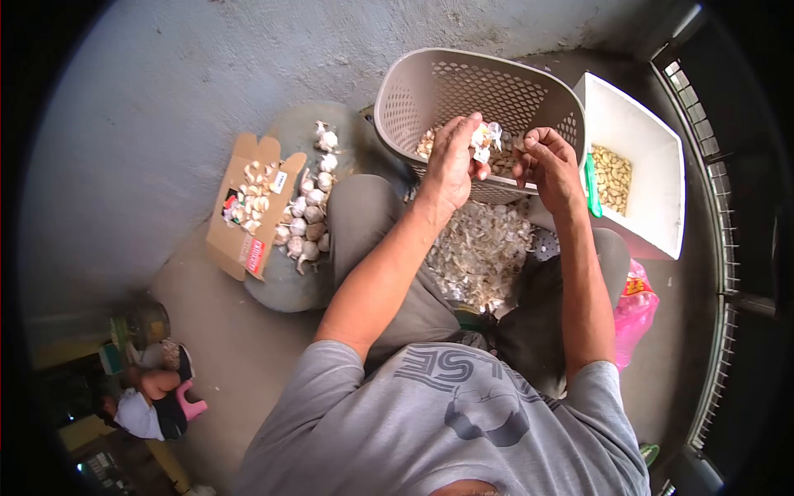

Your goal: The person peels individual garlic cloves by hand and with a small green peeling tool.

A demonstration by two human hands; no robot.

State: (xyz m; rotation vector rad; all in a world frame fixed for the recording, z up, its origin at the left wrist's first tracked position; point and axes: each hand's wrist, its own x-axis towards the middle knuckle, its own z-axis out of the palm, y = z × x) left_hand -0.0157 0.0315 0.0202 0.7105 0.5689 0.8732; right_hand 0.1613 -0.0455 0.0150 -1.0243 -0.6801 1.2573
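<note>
My left hand is closed around a partly broken garlic bulb with white papery skin flaring from it. To its right, the thumb and fingers of my right hand pinch a small pale piece of garlic. Both hands are over the near rim of a brown perforated basket. Garlic cloves lie inside the basket, partly hidden by my hands. Below, between my legs, is a wide heap of loose garlic skins.
Whole garlic bulbs lie on a grey rounded surface at left, beside an opened carton with cloves. At right stand a white foam box holding peeled cloves and a pink bag. A person sits lower left.
</note>
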